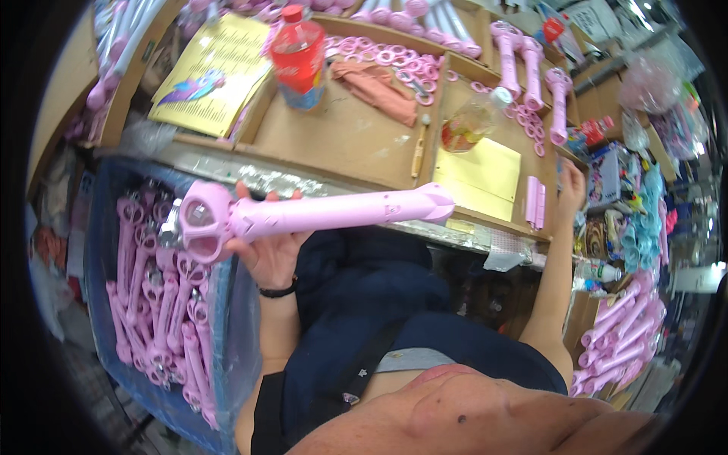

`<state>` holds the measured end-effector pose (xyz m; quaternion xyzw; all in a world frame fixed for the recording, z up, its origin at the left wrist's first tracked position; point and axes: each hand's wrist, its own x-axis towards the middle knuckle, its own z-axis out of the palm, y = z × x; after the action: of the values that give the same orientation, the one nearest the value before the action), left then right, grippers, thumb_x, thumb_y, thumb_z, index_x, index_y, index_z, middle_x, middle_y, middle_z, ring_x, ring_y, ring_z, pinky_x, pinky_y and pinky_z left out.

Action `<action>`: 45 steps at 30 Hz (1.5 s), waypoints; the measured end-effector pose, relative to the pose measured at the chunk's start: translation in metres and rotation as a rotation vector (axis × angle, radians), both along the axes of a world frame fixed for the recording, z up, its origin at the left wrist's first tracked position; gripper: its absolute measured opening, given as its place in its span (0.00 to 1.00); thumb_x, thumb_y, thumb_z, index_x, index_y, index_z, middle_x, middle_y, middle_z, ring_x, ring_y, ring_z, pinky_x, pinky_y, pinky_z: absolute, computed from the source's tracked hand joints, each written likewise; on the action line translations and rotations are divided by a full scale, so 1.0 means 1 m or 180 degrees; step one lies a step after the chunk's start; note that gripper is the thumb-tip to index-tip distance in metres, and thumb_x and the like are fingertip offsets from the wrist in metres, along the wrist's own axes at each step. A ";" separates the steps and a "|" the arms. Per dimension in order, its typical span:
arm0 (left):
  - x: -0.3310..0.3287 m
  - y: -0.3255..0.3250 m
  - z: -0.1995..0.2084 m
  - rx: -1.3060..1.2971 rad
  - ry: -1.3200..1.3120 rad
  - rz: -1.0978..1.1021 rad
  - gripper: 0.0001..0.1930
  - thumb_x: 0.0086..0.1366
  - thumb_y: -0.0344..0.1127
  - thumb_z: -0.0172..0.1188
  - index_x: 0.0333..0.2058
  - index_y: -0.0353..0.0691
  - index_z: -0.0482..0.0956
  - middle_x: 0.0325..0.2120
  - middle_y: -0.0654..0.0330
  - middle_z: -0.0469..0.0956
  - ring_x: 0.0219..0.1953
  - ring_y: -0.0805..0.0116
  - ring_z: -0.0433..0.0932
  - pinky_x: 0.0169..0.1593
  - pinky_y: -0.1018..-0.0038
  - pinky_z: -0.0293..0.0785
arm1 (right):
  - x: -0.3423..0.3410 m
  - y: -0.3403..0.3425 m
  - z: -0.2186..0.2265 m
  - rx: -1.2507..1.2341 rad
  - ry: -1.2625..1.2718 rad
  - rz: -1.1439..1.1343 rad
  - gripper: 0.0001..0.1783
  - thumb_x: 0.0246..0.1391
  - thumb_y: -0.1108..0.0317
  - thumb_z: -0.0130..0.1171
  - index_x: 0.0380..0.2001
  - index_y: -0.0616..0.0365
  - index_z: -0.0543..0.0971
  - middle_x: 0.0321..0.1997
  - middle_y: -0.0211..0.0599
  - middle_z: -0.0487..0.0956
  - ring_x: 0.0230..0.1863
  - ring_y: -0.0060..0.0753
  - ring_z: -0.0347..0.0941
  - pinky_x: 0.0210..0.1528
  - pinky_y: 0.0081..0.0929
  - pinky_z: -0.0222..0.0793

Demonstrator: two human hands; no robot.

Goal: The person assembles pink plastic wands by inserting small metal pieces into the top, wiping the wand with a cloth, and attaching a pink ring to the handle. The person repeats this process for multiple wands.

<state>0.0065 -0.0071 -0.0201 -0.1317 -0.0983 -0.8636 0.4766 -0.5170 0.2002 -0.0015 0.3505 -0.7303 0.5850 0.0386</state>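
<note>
Two hands are busy: our left hand (267, 246) is closed around a long pink plastic wand (318, 214), holding it level above our lap, beside the blue bin (106, 227) full of similar wands. We judge the piece is being checked before the next part goes on. Farther, our right hand (570, 189) reaches the bench edge near small pink flat pieces (535, 202); its fingers we cannot tell. Picking one needs a careful pinch
</note>
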 end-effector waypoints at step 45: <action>-0.003 0.014 0.015 -0.0352 -0.0751 0.0535 0.35 0.62 0.47 0.58 0.64 0.58 0.51 0.63 0.49 0.56 0.67 0.38 0.41 0.63 0.34 0.38 | 0.309 -0.135 0.076 0.1113 -0.1291 0.2473 0.05 0.53 0.73 0.59 0.31 0.62 0.74 0.25 0.23 0.75 0.25 0.09 0.67 0.27 0.10 0.62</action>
<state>0.0032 0.0069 -0.0052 -0.0466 -0.2117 -0.8235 0.5243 -0.2081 0.0651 0.0742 0.4777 -0.6254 0.4810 -0.3863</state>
